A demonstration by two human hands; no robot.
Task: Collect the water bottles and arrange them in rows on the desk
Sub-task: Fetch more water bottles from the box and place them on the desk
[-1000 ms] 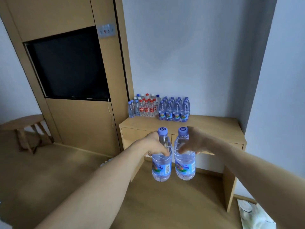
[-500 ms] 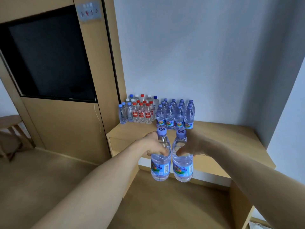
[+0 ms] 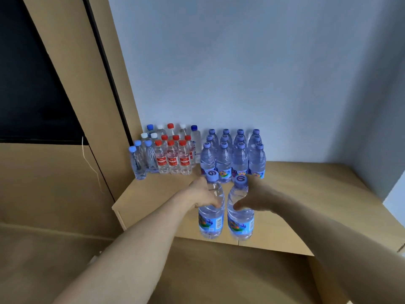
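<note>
My left hand (image 3: 202, 193) grips the upper body of a clear water bottle (image 3: 211, 218) with a lilac cap and blue label. Beside it, my right hand (image 3: 255, 197) grips a matching bottle (image 3: 240, 220). Both bottles hang upright, side by side, above the front part of the wooden desk (image 3: 306, 205). Behind them, at the back of the desk, several lilac-capped bottles (image 3: 233, 156) stand in rows against the wall. To their left stand several red-capped bottles (image 3: 173, 160) and several blue- and white-capped bottles (image 3: 142, 159).
A tall wooden panel (image 3: 72, 84) with a dark screen (image 3: 30, 88) rises left of the desk, and a thin cord (image 3: 92, 165) hangs down it. Grey walls close the desk in behind and on the right. Wooden floor (image 3: 54, 260) lies below.
The view has closed in on the desk. Both hands have carried their bottles forward, from over the floor to above the desk's front part.
</note>
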